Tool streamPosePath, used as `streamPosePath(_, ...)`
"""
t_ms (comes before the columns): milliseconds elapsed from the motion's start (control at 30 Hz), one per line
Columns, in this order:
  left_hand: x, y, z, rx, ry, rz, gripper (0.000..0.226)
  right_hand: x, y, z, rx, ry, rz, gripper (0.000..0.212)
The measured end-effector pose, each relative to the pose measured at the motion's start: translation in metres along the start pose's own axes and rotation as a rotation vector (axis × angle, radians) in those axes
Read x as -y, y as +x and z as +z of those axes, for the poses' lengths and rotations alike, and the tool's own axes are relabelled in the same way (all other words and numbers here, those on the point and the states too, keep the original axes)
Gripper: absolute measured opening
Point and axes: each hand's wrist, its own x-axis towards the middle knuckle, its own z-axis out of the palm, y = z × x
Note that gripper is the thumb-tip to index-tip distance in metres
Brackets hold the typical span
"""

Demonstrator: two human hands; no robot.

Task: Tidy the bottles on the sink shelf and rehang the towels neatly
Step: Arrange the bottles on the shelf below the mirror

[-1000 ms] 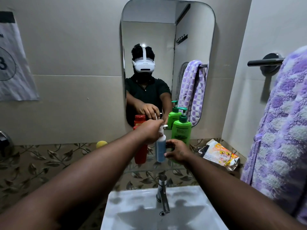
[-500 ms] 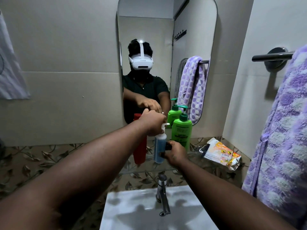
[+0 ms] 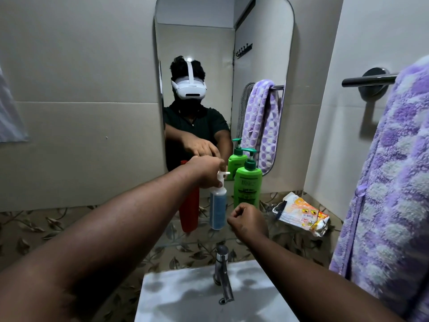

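Left hand: grips pump neck of blue bottle.
Right hand: curled, empty, right of blue bottle.
Method: stand it upright, clear of green bottle.

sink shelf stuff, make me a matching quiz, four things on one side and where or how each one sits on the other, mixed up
Things
1. blue bottle
2. green pump bottle
3. orange packet
4. purple towel

Places or states
a. hangs from the wall bar on the right
b. gripped at its white pump top by the left hand
c. lies crumpled at the far right, by the side wall
d. stands upright just right of the blue one

Pairs: 1-b, 2-d, 3-c, 4-a
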Motion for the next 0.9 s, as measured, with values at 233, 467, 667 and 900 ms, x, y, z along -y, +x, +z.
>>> streamPosePath(233,-0.006,-0.001,-0.007,-0.029,-0.008,0.034,0.069,-0.017,-0.002,-0.029,-0.219,0.048,0.027,0.025)
streamPosePath(467,-0.03,0.008,-0.014,-0.192,-0.054,0.08,0.061,-0.018,0.014,-0.039,-0.148,0.195,0.012,0.06)
streamPosePath(667,-0.045,0.021,-0.001,-0.21,-0.059,0.037,0.049,-0.015,0.025,-0.038,-0.065,0.315,-0.003,0.06)
streamPosePath(900,-0.039,0.027,0.003,-0.23,-0.082,-0.016,0.04,-0.02,0.04,-0.042,0.064,0.39,-0.054,0.056)
